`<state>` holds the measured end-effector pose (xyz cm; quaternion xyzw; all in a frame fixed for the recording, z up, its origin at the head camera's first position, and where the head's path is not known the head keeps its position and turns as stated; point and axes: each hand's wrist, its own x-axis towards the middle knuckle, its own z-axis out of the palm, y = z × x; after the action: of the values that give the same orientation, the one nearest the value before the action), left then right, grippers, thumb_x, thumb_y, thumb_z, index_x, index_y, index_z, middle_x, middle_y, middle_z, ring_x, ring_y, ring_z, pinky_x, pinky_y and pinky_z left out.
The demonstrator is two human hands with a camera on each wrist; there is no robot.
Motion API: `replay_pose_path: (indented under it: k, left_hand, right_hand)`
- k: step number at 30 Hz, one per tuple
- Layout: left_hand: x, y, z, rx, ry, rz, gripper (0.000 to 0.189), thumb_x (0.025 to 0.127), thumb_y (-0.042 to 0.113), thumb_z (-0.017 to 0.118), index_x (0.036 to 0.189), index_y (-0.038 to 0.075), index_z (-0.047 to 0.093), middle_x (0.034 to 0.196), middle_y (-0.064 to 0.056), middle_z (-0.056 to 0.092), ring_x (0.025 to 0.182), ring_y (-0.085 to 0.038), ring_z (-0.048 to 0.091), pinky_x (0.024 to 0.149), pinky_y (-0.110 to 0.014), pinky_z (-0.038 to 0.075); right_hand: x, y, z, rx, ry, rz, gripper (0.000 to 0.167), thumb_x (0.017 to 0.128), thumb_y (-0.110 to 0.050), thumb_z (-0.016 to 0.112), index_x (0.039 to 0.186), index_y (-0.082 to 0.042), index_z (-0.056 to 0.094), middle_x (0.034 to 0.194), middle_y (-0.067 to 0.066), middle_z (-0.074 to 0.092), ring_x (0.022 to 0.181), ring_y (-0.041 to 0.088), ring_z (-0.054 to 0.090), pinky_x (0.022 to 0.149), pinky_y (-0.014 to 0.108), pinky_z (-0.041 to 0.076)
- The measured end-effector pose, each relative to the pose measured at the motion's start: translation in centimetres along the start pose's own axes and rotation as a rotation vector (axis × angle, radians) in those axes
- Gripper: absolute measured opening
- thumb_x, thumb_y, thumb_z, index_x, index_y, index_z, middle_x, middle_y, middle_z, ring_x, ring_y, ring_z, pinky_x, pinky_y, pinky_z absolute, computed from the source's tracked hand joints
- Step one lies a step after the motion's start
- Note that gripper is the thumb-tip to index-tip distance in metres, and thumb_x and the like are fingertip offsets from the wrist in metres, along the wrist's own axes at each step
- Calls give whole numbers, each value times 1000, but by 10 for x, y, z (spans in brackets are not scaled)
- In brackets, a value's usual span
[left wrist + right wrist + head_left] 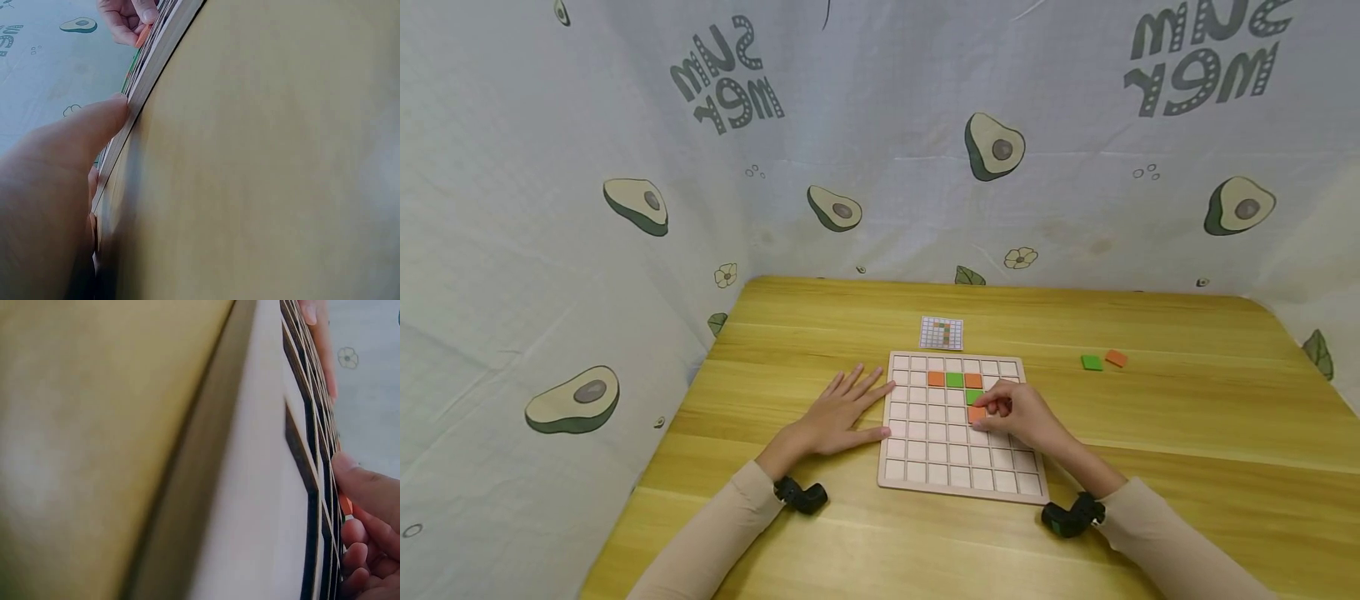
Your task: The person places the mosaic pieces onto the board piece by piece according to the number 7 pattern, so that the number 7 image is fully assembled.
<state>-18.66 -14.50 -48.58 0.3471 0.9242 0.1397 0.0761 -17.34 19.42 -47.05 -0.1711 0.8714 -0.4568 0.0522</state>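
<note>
A square wooden grid board lies on the table. Along one row near its far side sit an orange tile, a green tile and another orange tile. Below the last of these is a second green tile. My right hand pinches an orange square tile between thumb and fingers, at the cell under that green one. In the left wrist view this pinched tile stands tilted against the board. My left hand is spread flat, its thumb and fingertips at the board's left edge.
A small printed card with a coloured grid pattern lies just beyond the board. To the right are a loose green tile and a loose orange tile. A white curtain with avocado prints hangs behind the wooden table.
</note>
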Motion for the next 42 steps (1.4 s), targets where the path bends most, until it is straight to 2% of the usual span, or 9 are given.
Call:
replay_pose_path:
  k: [9,17,24,33,42]
  left_hand:
    - [-1,1,-1,-3,-4,0,76,99,64,41,162,29,15,167,-4,5,152,-31,-3,120,-52,-1]
    - [-1,0,0,0,-5,-4,76,99,66,39,162,30,14,167,-3,5,152,-31,-4,120,-52,-1]
    - [0,0,1,5,-11,-8,77,99,67,37,162,31,13,167,-2,3,152,-30,-5,120,-50,-2]
    - [0,0,0,2,-8,-8,77,99,67,38,162,31,13,167,-1,3,152,-29,-5,120,-50,-3]
    - [0,0,0,-7,-5,-5,77,99,66,40,162,30,15,167,-2,4,152,-30,-5,120,-50,-4]
  right_hand:
    - [1,0,-3,26,-22,4,22,75,-2,87,93,2,75,77,7,55,66,14,43,56,21,35]
    - [0,-1,-22,86,-3,51,26,81,-8,83,102,4,74,84,9,56,72,17,47,59,21,41]
    - [0,6,-47,12,88,90,33,85,-15,81,109,6,72,83,7,58,74,18,51,60,22,45]
    - [-5,28,-80,-5,239,122,43,90,-19,78,119,10,67,88,7,58,74,10,52,57,20,45]
    - [-10,54,-103,-16,352,142,47,90,-22,78,120,11,65,83,-8,58,71,6,51,53,20,42]
